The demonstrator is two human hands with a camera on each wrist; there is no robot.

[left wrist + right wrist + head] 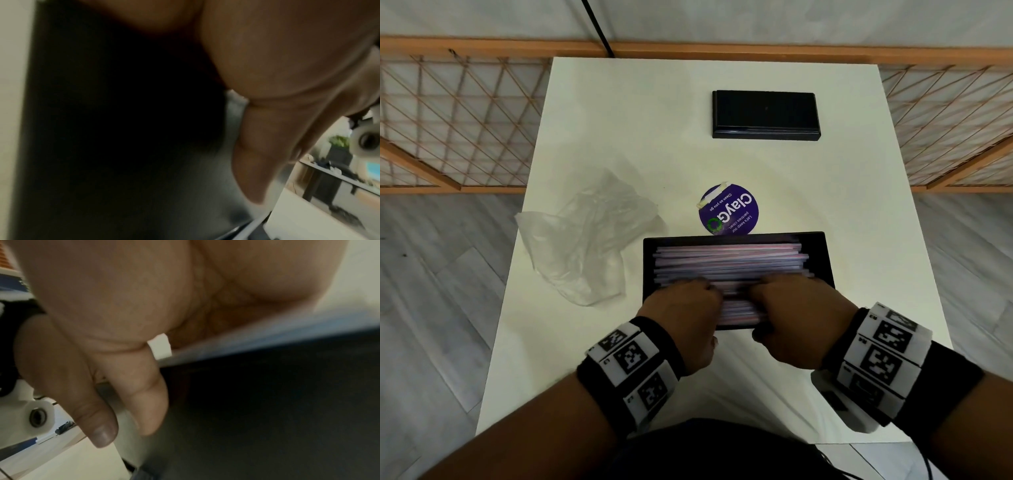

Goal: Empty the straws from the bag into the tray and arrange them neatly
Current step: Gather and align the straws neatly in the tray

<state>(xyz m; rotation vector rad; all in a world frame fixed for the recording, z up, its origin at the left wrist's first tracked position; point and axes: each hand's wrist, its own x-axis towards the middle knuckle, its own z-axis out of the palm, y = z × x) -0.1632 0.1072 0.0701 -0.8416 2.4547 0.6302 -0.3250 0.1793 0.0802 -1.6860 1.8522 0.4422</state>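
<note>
A black tray sits near the table's front edge, filled with pink and white straws that lie lengthwise, left to right. Both hands are on the near part of the pile. My left hand and right hand curl their fingers over the near straws, thumbs against the tray's near wall. The empty clear plastic bag lies crumpled left of the tray. The left wrist view shows my left hand against the dark tray. The right wrist view shows my right hand over blurred straws.
A round purple sticker lies just beyond the tray. A second black rectangular piece rests at the far right of the white table. Wooden lattice railings flank the table's far side.
</note>
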